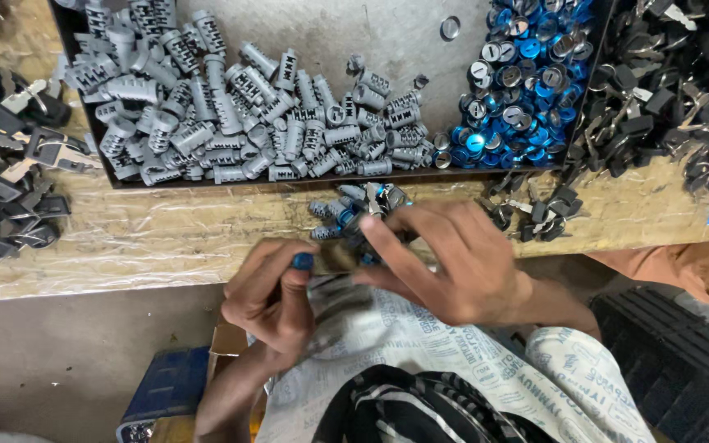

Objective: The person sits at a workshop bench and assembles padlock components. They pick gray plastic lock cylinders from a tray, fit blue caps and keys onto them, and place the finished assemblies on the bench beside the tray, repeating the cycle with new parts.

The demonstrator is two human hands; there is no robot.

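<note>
My left hand (271,294) is closed around a small lock cylinder with a blue cap (303,262), held below the bench edge. My right hand (445,262) reaches over a small heap of finished grey and blue cylinders (353,212) on the wooden bench; its fingertips touch the heap and pinch a small metal part there. What exactly sits between those fingers is hard to tell.
A dark tray (322,178) holds a large pile of grey lock cylinders (231,115) and a pile of blue caps (519,82). Black-headed keys lie heaped at left (6,164), at right (666,82), and near the bench edge (535,215). Printed cloth (453,353) covers my lap.
</note>
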